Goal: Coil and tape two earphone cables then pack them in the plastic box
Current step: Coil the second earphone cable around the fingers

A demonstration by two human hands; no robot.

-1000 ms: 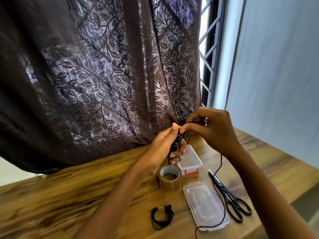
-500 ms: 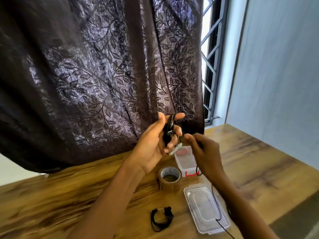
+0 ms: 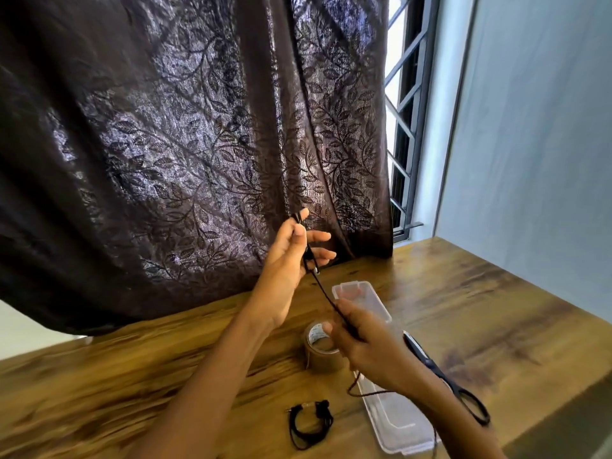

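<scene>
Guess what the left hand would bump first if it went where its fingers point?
Probably the curtain: the left hand, holding the cable, points its fingers rightward at the folds behind it. Depth is unclear, though.

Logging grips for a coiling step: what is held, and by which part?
One black earphone cable, held by both hands: the left hand pinches its upper end, and the right hand pinches it lower down.

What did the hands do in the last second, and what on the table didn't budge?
The left hand rose, holding the earphone cable; the right hand, pinching it, drew down and toward the person, so the cable now stretches between them. The tape roll, coiled earphone, plastic box, lid and scissors lay unmoved.
</scene>
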